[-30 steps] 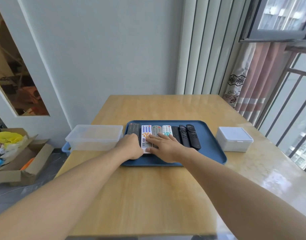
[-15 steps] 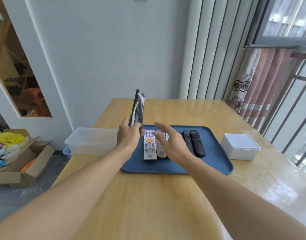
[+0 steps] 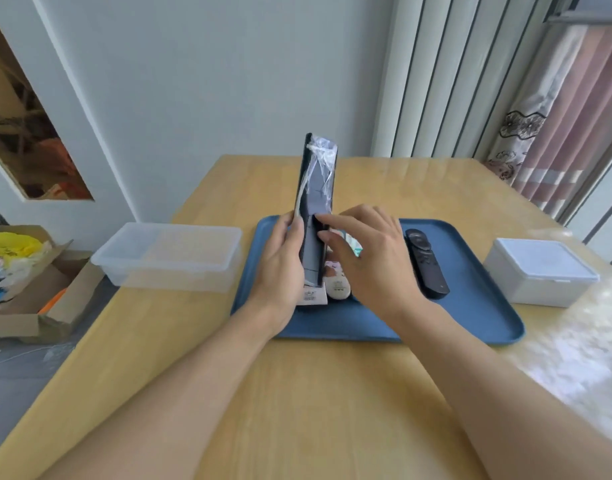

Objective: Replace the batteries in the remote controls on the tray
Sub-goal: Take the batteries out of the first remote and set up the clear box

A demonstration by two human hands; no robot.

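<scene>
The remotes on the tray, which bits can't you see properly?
Head view:
- Light remotes on the blue tray: mostly hidden behind the right hand and the raised dark remote.
- Raised remote's buttons: faces away; left hand covers its lower edge.
- White box: lid on, contents hidden.

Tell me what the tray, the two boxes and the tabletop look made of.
Tray: blue matte plastic, apparently; moulded raised rim, rounded corners.
Left box: clear, frosted plastic; the table shows through.
Right box: white, semi-opaque plastic with a snap-on lid.
Tabletop: light wood or wood-look laminate; visible grain, glossy reflections on the right.
</scene>
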